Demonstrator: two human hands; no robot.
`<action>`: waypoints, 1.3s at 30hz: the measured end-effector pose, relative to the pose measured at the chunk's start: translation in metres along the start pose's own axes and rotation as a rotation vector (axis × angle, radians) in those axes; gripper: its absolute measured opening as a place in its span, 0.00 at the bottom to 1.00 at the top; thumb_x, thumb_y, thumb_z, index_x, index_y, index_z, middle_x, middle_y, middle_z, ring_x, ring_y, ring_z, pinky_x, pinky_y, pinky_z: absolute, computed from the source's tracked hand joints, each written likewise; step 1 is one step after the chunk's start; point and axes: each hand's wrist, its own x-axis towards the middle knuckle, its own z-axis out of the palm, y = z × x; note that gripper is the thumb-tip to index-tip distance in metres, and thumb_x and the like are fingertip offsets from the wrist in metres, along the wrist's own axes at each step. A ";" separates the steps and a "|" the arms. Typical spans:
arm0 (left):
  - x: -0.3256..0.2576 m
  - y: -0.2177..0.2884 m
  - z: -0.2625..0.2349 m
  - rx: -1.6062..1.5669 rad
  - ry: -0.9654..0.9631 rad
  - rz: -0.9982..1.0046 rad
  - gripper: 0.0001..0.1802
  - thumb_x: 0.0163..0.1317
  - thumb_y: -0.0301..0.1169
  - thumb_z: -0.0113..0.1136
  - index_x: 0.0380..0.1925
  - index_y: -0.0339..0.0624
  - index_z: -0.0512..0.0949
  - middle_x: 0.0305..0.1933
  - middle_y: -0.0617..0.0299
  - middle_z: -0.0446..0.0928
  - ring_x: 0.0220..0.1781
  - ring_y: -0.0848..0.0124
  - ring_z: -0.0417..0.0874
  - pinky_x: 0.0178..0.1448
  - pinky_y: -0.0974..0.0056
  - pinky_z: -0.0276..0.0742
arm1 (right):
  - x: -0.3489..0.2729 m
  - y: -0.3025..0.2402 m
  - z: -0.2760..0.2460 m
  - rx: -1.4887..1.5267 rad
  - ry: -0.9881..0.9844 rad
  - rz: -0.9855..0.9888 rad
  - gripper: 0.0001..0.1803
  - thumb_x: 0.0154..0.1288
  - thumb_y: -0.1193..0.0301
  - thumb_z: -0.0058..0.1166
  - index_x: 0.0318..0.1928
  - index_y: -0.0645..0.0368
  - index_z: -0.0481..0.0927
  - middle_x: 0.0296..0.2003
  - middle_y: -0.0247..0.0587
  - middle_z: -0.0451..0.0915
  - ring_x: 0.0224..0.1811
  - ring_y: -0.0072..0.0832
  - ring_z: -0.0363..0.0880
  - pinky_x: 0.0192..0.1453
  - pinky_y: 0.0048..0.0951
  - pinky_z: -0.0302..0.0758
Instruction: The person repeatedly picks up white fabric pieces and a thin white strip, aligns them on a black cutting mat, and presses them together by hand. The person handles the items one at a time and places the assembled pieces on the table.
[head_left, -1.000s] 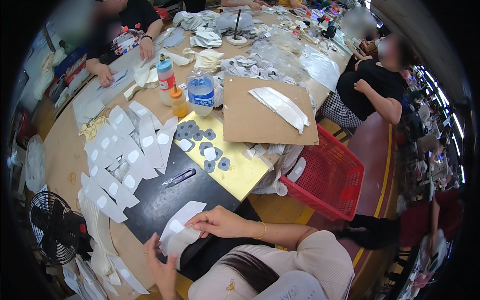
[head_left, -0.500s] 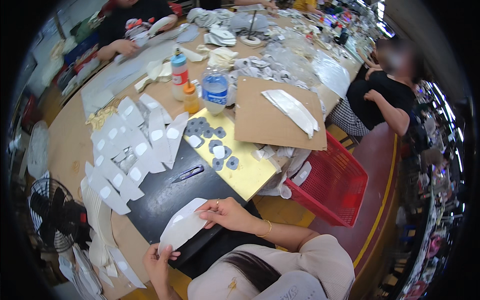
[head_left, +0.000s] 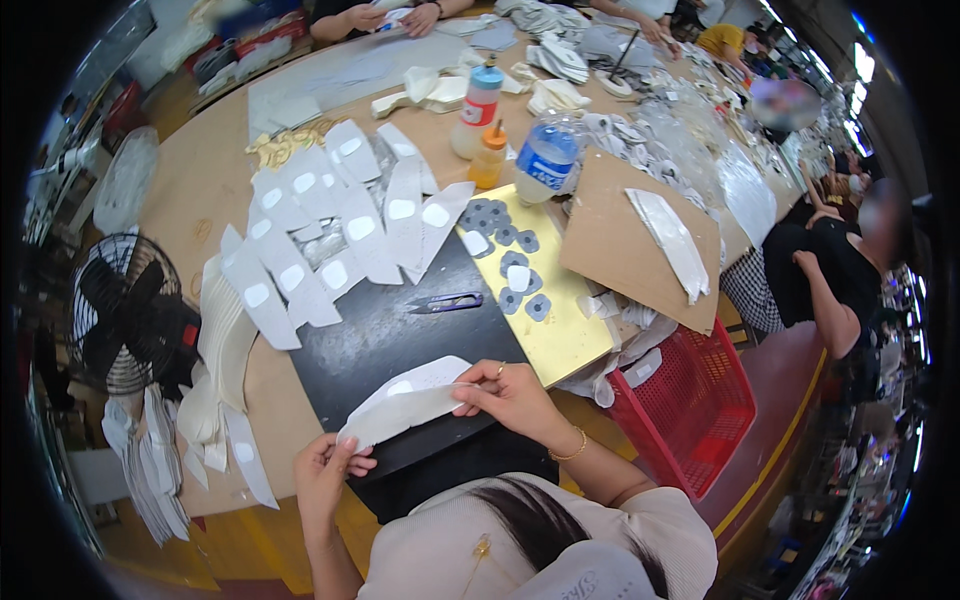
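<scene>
A curved white fabric piece (head_left: 418, 408) is stretched between my hands at the near edge of the black board (head_left: 330, 370). It has a creamy layer along the front and a small white patch behind that. My left hand (head_left: 325, 472) pinches its left end between thumb and fingers. At the other end, my right hand (head_left: 515, 402) closes on the piece's edge. Thread snips (head_left: 446, 303) lie on the board beyond the piece. Similar white pieces with white patches (head_left: 330, 225) are spread to the left of the board.
A yellow board (head_left: 560, 340) carries grey rounded pieces (head_left: 506, 236). Bottles stand behind it: a red-labelled one (head_left: 476, 115), an orange-capped one (head_left: 487, 160) and a blue-labelled one (head_left: 546, 160). Cardboard (head_left: 620, 240) and a red basket (head_left: 690, 410) are right, a fan (head_left: 125, 310) left. Other people sit around.
The view has swung, so the table's things sit further right. The fabric piece is held more level and looks narrower. Both hands keep hold of its ends.
</scene>
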 end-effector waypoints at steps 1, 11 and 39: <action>0.000 -0.001 0.000 -0.015 -0.001 0.008 0.11 0.69 0.29 0.59 0.38 0.28 0.79 0.31 0.49 0.84 0.29 0.68 0.87 0.34 0.70 0.81 | 0.000 0.001 0.000 0.012 0.012 -0.006 0.08 0.69 0.74 0.59 0.42 0.69 0.81 0.32 0.40 0.85 0.36 0.23 0.87 0.40 0.21 0.83; -0.002 -0.005 0.001 0.048 -0.054 -0.116 0.12 0.69 0.32 0.61 0.38 0.30 0.80 0.31 0.53 0.84 0.30 0.70 0.87 0.33 0.72 0.80 | -0.006 0.006 -0.018 -0.056 0.010 0.162 0.06 0.67 0.77 0.61 0.40 0.68 0.81 0.29 0.41 0.85 0.31 0.24 0.87 0.35 0.21 0.83; 0.022 -0.011 0.002 0.300 0.078 -0.167 0.20 0.66 0.39 0.64 0.23 0.34 0.76 0.16 0.60 0.77 0.15 0.76 0.78 0.20 0.71 0.70 | 0.045 0.007 -0.006 -0.633 0.123 0.144 0.13 0.63 0.68 0.66 0.33 0.68 0.83 0.21 0.35 0.79 0.18 0.16 0.73 0.23 0.20 0.70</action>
